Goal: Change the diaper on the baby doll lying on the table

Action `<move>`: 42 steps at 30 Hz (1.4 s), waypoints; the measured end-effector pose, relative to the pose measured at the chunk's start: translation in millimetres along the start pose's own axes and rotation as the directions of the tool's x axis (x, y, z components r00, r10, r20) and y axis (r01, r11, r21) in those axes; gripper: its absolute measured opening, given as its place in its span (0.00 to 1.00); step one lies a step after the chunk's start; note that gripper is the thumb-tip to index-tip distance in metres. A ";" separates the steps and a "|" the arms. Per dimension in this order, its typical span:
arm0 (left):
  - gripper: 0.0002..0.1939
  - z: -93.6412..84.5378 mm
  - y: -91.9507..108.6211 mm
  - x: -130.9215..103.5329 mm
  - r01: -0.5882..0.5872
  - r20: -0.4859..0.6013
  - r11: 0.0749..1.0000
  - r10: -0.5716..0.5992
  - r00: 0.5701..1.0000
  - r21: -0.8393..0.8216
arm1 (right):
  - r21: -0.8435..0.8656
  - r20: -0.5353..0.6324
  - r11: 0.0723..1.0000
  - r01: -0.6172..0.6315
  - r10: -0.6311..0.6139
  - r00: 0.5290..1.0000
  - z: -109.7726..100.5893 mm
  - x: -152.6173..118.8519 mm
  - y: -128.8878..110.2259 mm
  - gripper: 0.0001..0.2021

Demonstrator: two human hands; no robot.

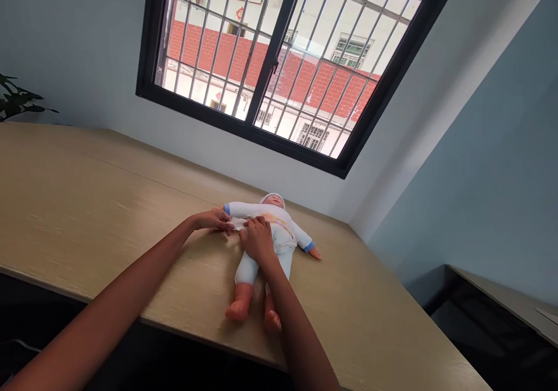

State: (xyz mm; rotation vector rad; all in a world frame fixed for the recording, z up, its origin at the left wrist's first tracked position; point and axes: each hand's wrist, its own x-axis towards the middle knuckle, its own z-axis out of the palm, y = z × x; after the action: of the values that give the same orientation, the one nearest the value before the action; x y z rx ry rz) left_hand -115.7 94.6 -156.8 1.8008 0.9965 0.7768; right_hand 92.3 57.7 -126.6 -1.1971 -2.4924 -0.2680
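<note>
A baby doll [279, 216] lies on its back on the wooden table, its head toward the window and its bare feet toward me. It wears a cap, a white top with blue cuffs and pale trousers. A white piece of cloth or diaper [238, 223] sticks out at the left side of its waist. Closed fingers of my left hand [214, 221] pinch the edge of this white piece. Resting on the doll's waist, my right hand [258, 240] has its fingers bent together; whatever they grip is hidden.
The table [108, 205] stands against a wall below a barred window [250, 122]. Leaves of a plant [20, 101] show at the far left. A dark-sided piece of furniture [492, 298] is at the lower right, beyond the table's right edge.
</note>
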 end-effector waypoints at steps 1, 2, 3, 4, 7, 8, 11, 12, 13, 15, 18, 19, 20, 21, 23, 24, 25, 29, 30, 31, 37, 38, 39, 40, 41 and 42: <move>0.27 -1.0 -0.7 -0.2 -0.003 0.009 1.000 0.003 1.000 -0.006 | -0.004 -0.008 1.000 -0.013 0.013 1.000 0.1 -0.1 0.5 0.14; 0.26 -1.9 -1.2 -0.5 -0.006 0.017 1.000 0.006 1.000 -0.011 | -0.010 -0.013 1.000 -0.023 0.023 1.000 0.2 -0.2 0.7 0.14; 0.26 -2.8 -1.5 -0.9 -0.007 0.024 1.000 0.007 1.000 -0.014 | -0.017 -0.019 0.999 -0.034 0.034 0.999 0.5 -0.2 0.7 0.14; 0.25 -3.7 -1.8 -1.3 -0.008 0.030 1.000 0.008 1.000 -0.016 | -0.026 -0.025 0.999 -0.046 0.045 0.999 0.8 -0.3 0.4 0.15; 0.24 -6.2 -2.9 -2.3 -0.008 0.041 1.000 0.009 0.999 -0.024 | -0.051 -0.048 0.995 -0.086 0.084 0.995 2.3 -0.9 -1.1 0.16; 0.23 -6.9 -3.5 -2.6 -0.007 0.043 1.000 0.008 0.999 -0.029 | -0.058 -0.054 0.994 -0.098 0.095 0.994 2.9 -1.2 -1.7 0.16; 0.22 -8.0 -5.1 -4.0 -0.001 0.047 0.998 0.004 0.999 -0.063 | -0.077 -0.062 0.990 -0.118 0.113 0.992 4.1 -2.1 -3.3 0.19; 0.22 -8.0 -5.3 -4.6 0.002 0.047 0.997 0.002 0.999 -0.079 | -0.080 -0.063 0.989 -0.121 0.116 0.991 4.3 -2.3 -3.7 0.20; 0.22 -8.0 -5.3 -5.3 0.005 0.045 0.995 0.000 0.999 -0.096 | -0.086 -0.061 0.989 -0.122 0.117 0.991 4.4 -2.4 -3.8 0.20; 0.21 -7.1 -3.8 -6.6 0.011 0.035 0.991 -0.006 0.999 -0.132 | -0.104 -0.056 0.987 -0.118 0.113 0.992 4.4 -2.5 -3.5 0.20; 0.21 -2.4 3.7 -7.2 0.003 0.006 0.980 -0.002 1.000 -0.200 | -0.138 -0.037 0.987 -0.078 0.074 0.997 4.7 -3.1 -2.6 0.21; 0.21 0.4 7.6 -6.8 -0.008 -0.004 0.974 0.007 1.000 -0.225 | -0.145 -0.027 0.988 -0.055 0.052 0.998 5.1 -3.4 -2.4 0.21; 0.20 3.7 12.0 -6.2 -0.021 -0.011 0.968 0.019 1.000 -0.250 | -0.146 -0.019 0.989 -0.034 0.032 0.999 5.7 -3.6 -2.3 0.20; 0.20 7.4 16.8 -5.3 -0.037 -0.017 0.962 0.034 0.999 -0.271 | -0.144 -0.014 0.989 -0.016 0.014 1.000 6.3 -3.7 -2.3 0.20; 0.20 14.7 26.1 -2.8 -0.069 -0.025 0.951 0.065 0.998 -0.301 | -0.126 -0.021 0.992 -0.013 0.010 1.000 7.8 -3.2 -2.4 0.19; 0.19 17.8 30.2 -1.5 -0.085 -0.033 0.947 0.079 0.996 -0.309 | -0.109 -0.039 0.993 -0.034 0.030 0.999 8.5 -2.6 -2.4 0.20; 0.19 20.3 33.9 -0.2 -0.102 -0.047 0.944 0.092 0.995 -0.313 | -0.087 -0.065 0.994 -0.067 0.061 0.996 9.1 -1.6 -2.4 0.20; 0.16 26.1 43.6 3.5 -0.168 -0.134 0.939 0.133 0.982 -0.300 | 0.017 -0.197 0.984 -0.175 0.175 0.965 10.2 3.4 -1.8 0.23; 0.15 27.5 45.2 4.0 -0.184 -0.155 0.938 0.143 0.978 -0.293 | 0.038 -0.214 0.984 -0.172 0.176 0.961 10.3 4.5 -1.7 0.22; 0.15 29.2 46.5 4.5 -0.198 -0.174 0.938 0.153 0.973 -0.285 | 0.057 -0.223 0.985 -0.163 0.171 0.960 10.3 5.6 -1.4 0.19; 0.18 37.6 47.7 10.4 -0.246 -0.293 0.938 0.170 0.941 -0.244 | 0.211 -0.317 0.962 -0.170 0.232 0.920 10.1 6.9 3.3 0.15; 0.19 37.6 46.8 11.6 -0.245 -0.316 0.941 0.164 0.934 -0.234 | 0.238 -0.332 0.955 -0.179 0.253 0.909 10.3 6.8 4.7 0.16; 0.19 37.4 45.7 12.7 -0.240 -0.333 0.945 0.158 0.929 -0.223 | 0.263 -0.341 0.946 -0.192 0.277 0.898 10.5 6.8 6.3 0.16; 0.19 37.6 44.5 13.6 -0.234 -0.343 0.949 0.153 0.927 -0.209 | 0.285 -0.345 0.936 -0.207 0.302 0.889 10.8 7.0 7.9 0.17; 0.18 38.5 43.2 14.3 -0.228 -0.343 0.954 0.151 0.927 -0.195 | 0.305 -0.345 0.926 -0.222 0.325 0.881 11.0 7.5 9.6 0.17; 0.18 40.3 41.9 14.8 -0.223 -0.335 0.958 0.154 0.930 -0.178 | 0.321 -0.342 0.916 -0.240 0.348 0.873 11.1 8.4 11.3 0.18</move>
State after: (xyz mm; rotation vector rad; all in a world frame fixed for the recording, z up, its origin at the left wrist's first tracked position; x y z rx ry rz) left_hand -62.7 80.1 -132.8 1.6298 0.9072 1.2787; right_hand 93.7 74.3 -133.3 -1.2476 -1.8964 -0.0711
